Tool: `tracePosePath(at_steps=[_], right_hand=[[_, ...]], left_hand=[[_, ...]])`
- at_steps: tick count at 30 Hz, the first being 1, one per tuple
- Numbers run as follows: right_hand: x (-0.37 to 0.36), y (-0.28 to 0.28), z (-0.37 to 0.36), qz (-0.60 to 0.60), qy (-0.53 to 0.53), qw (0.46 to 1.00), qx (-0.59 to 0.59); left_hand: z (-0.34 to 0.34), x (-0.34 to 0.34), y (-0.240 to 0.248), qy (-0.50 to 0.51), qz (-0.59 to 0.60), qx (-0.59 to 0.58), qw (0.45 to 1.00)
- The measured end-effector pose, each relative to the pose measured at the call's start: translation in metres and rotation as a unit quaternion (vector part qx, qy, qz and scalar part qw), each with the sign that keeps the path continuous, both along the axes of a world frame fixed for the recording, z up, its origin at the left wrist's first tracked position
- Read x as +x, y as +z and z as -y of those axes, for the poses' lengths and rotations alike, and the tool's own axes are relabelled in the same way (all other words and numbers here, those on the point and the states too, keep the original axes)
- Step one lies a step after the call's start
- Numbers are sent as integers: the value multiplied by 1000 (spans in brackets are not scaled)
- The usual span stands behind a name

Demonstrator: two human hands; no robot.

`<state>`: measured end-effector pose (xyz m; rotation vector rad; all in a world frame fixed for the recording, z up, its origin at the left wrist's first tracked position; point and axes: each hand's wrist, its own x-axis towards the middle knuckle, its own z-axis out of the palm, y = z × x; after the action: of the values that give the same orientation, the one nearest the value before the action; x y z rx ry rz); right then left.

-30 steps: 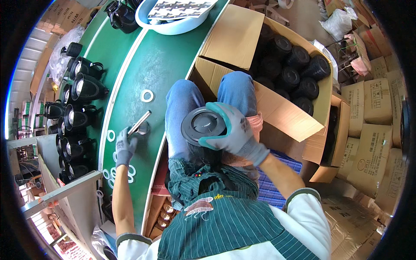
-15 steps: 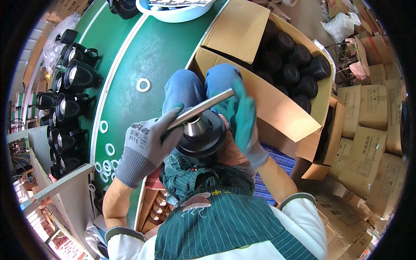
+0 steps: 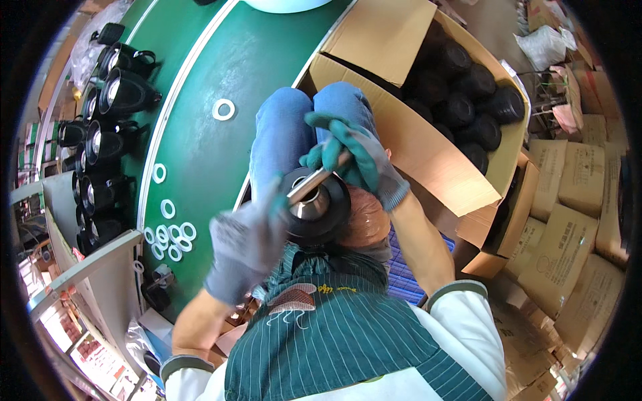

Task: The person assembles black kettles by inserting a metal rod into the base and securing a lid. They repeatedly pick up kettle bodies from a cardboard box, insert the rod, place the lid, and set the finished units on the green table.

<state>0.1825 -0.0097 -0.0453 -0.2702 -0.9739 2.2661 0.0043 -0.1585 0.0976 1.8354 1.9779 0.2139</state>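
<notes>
Black round vessel (image 3: 331, 226) sits in the lap; probably best braced steady. Left hand (image 3: 249, 240) blurred at the bar's near end, grip can't tell; right hand (image 3: 361, 155) closed round its far end. Cone-footed metal bar (image 3: 313, 184) tops vessel: likely wants even, square pressure.
</notes>
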Motion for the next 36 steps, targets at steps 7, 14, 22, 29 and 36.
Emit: tracePosePath(at_steps=[7, 14, 22, 29, 36], right_hand=[[20, 69, 87, 107, -163, 974, 111], [19, 70, 100, 151, -205, 946, 201], [29, 48, 89, 384, -61, 736, 555], [23, 99, 67, 349, -115, 800, 474], [-15, 102, -22, 230, -267, 927, 126]], left_hand=[[-34, -102, -105, -163, 102, 199, 961], [-86, -83, -69, -60, 411, -44, 908], [25, -152, -157, 410, 393, 216, 794], [78, -198, -200, 527, 43, 201, 825], [65, -167, -151, 279, -205, 270, 899]])
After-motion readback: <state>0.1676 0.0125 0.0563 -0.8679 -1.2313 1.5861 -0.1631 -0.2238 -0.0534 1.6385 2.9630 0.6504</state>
